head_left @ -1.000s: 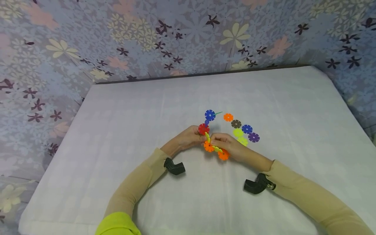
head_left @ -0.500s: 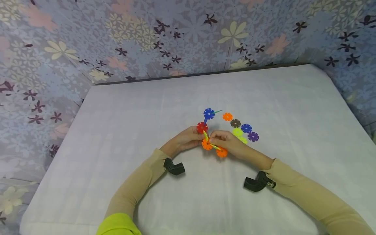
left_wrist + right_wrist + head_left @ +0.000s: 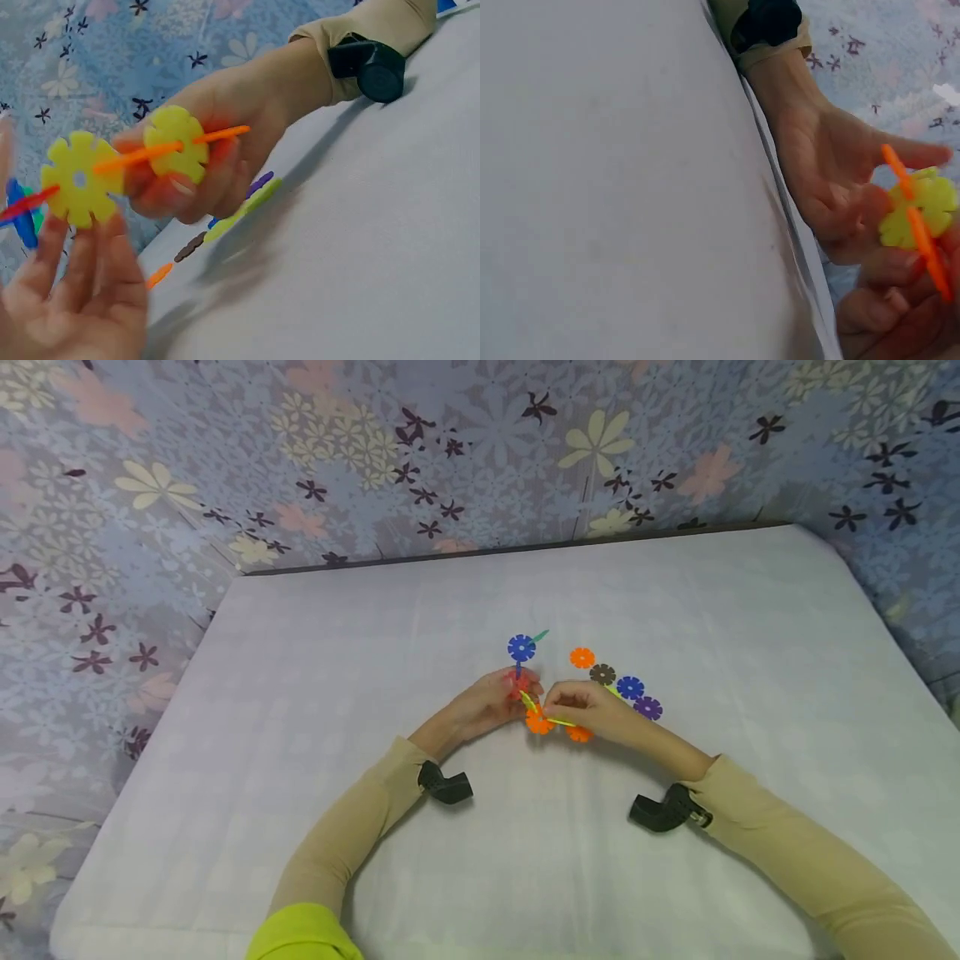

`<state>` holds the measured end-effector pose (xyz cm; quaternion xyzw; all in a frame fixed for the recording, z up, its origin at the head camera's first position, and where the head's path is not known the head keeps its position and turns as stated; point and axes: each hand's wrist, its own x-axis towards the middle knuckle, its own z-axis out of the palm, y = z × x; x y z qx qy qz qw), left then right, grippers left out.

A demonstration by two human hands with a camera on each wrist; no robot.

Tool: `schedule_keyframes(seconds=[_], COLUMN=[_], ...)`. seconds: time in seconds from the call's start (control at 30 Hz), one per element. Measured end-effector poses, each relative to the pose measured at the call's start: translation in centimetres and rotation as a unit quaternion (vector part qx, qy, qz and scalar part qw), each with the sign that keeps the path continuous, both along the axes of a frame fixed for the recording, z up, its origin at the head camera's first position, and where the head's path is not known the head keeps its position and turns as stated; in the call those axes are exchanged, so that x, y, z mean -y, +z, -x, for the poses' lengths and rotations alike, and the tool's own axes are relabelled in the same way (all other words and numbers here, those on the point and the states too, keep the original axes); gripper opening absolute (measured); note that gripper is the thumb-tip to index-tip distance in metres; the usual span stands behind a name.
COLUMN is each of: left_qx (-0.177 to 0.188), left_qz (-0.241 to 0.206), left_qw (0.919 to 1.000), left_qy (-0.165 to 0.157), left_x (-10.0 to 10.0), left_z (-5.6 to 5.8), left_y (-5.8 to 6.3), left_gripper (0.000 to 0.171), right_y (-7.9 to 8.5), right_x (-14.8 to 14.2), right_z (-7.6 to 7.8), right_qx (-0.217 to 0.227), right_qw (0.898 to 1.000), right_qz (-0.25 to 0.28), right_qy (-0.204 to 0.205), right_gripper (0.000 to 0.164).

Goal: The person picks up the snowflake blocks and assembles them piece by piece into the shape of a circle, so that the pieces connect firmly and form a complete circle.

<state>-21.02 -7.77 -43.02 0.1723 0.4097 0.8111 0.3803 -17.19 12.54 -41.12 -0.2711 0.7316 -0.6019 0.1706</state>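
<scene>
A chain of interlocking plastic discs (image 3: 538, 722), notched like snowflakes, spans both hands above the table. It runs from a green piece and blue disc (image 3: 521, 647) through red, yellow and orange ones. My right hand (image 3: 596, 710) pinches a yellow disc (image 3: 176, 139) between thumb and fingers, with an orange disc (image 3: 139, 157) slotted into it. Under the other yellow disc (image 3: 81, 180), my left hand (image 3: 487, 703) has its fingers extended and touching. Its thumb stands away from the chain in the right wrist view. The red disc is blurred among the left fingers in the head view.
Loose discs lie on the white-covered table (image 3: 360, 643) beyond the right hand: orange (image 3: 582, 657), brown (image 3: 602, 674), blue (image 3: 630, 687) and purple (image 3: 648, 708). Lime ones (image 3: 613, 692) are mostly hidden behind that hand. A floral-patterned cloth (image 3: 480, 452) rises behind the table.
The left fingers have come up over the red disc and loosened. The right hand has moved slightly up and right, covering more of the lime discs. The chain's blue end has shifted left.
</scene>
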Motion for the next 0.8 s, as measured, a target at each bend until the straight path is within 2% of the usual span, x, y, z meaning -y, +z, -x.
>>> schedule_keyframes(seconds=[0.1, 0.2, 0.33, 0.37, 0.43, 0.5, 0.57, 0.63, 0.7, 0.8], left_qx=[0.02, 0.035, 0.038, 0.038, 0.038, 0.039, 0.042, 0.04, 0.034, 0.033], left_qz=[-0.008, 0.003, 0.015, 0.021, 0.039, 0.064, 0.084, 0.097, 0.101, 0.11], left_qw=[0.998, 0.9949, 0.9934, 0.9934, 0.9943, 0.9949, 0.9946, 0.994, 0.9939, 0.993], left_qy=[0.06, 0.094, 0.107, 0.106, 0.091, 0.067, 0.045, 0.03, 0.027, 0.028], left_x=[-0.3, -0.4, -0.5, -0.5, -0.5, -0.5, -0.5, -0.5, -0.6, -0.9], left_z=[0.0, 0.0, 0.0, 0.0, 0.0, 0.0, 0.0, 0.0, 0.0, 0.0], left_y=[0.3, 0.7, 0.9, 1.0, 1.0, 1.0, 1.0, 0.9, 0.9, 0.8], left_gripper=[0.023, 0.021, 0.024, 0.025, 0.03, 0.035, 0.037, 0.038, 0.04, 0.047], right_y=[-0.1, 0.0, 0.8, 1.1, 1.8, 2.4, 2.9, 3.4, 3.4, 2.5], right_x=[0.0, -0.2, -1.1, -1.4, -2.2, -3.1, -4.0, -4.9, -5.5, -6.0], right_z=[0.0, 0.3, 0.8, 1.0, 1.4, 1.9, 2.3, 2.6, 2.9, 3.2], right_qx=[-0.001, -0.006, 0.043, 0.063, 0.07, 0.047, -0.011, -0.067, -0.093, -0.128], right_qw=[0.999, 0.997, 0.99, 0.989, 0.988, 0.992, 0.991, 0.978, 0.961, 0.944], right_qz=[-0.025, -0.057, -0.087, -0.085, -0.09, -0.095, -0.132, -0.191, -0.24, -0.279], right_qy=[0.022, 0.054, 0.098, 0.106, 0.106, 0.074, 0.012, -0.056, -0.103, -0.125], right_gripper=[0.013, 0.019, 0.026, 0.027, 0.027, 0.025, 0.023, 0.022, 0.022, 0.026])
